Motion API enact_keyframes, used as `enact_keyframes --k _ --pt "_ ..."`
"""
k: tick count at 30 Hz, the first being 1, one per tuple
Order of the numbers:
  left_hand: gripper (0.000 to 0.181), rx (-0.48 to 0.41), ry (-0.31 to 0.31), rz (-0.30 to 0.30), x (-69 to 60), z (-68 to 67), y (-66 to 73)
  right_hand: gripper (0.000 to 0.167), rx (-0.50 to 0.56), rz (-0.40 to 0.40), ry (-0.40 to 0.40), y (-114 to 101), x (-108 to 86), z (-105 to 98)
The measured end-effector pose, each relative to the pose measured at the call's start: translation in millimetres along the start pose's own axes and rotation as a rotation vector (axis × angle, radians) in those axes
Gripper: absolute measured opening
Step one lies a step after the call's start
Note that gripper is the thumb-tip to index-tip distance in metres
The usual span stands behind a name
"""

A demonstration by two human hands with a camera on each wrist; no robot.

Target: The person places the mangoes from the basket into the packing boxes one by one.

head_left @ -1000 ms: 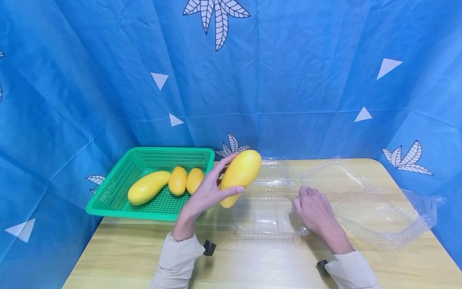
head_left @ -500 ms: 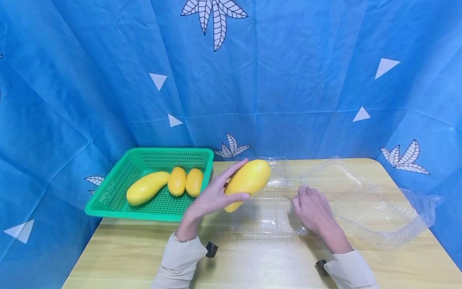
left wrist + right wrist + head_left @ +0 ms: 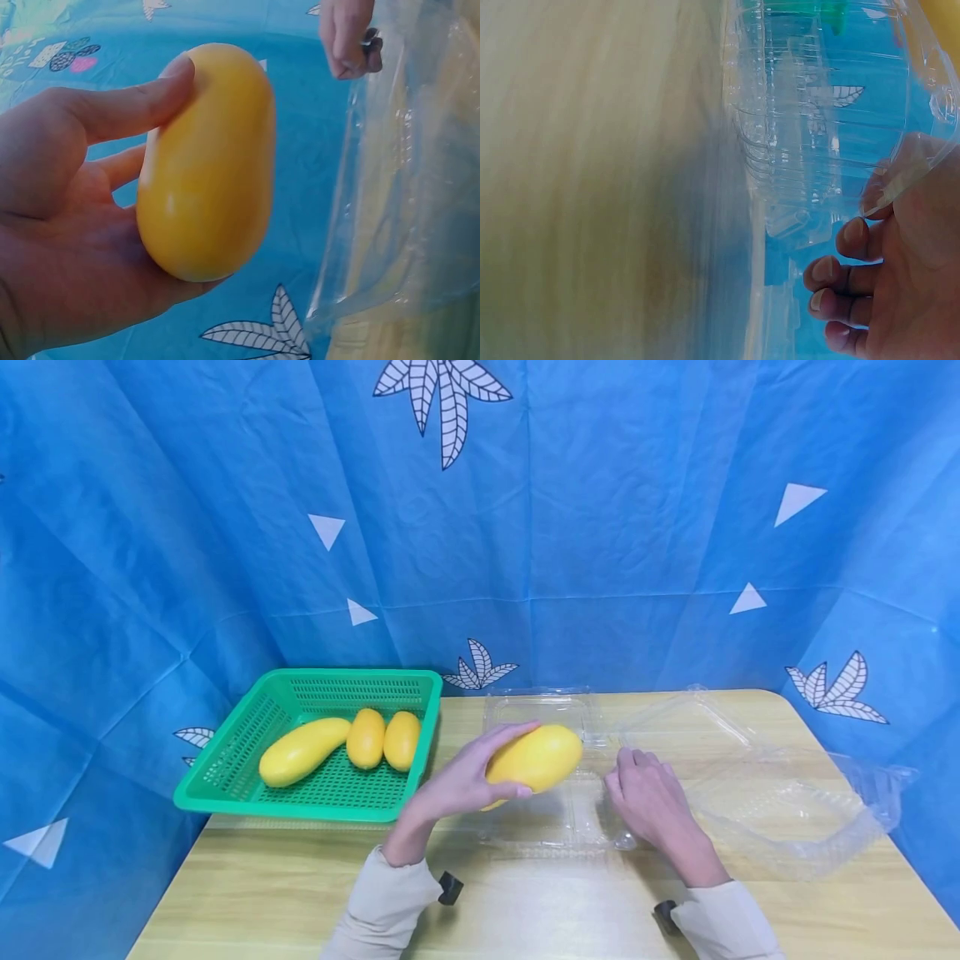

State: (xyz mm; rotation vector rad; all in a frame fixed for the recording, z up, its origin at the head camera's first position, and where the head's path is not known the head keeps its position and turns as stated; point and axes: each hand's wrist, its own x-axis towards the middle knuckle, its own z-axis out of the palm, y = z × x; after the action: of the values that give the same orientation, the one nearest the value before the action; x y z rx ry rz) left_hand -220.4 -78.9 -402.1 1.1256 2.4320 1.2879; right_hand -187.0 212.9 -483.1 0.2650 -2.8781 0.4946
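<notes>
Head view: left hand (image 3: 461,781) curls round a yellow fruit (image 3: 542,760), thumb on one side, holding it above a clear box (image 3: 558,843) near the middle of the table (image 3: 555,910). Right hand (image 3: 651,797) pinches the box's rim, seen in the right wrist view. Green basket (image 3: 285,814) at the table's back left corner; inside, one long fruit (image 3: 303,752) and two short fruits (image 3: 366,739). Second box (image 3: 832,852) by the table's right edge.

No readable text, no legible labels, numbers, signs
</notes>
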Motion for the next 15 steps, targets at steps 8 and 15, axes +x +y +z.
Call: enact_keyframes --k 8,15 --pt "0.082 0.021 -0.058 -0.021 3.0 13.1 -0.8 0.02 -0.003 -0.001 0.001 0 0.4 0" --pt "0.083 0.018 -0.092 -0.031 5.8 22.4 -2.6 0.019 0.003 0.001 -0.001 -2 -0.1 -1"
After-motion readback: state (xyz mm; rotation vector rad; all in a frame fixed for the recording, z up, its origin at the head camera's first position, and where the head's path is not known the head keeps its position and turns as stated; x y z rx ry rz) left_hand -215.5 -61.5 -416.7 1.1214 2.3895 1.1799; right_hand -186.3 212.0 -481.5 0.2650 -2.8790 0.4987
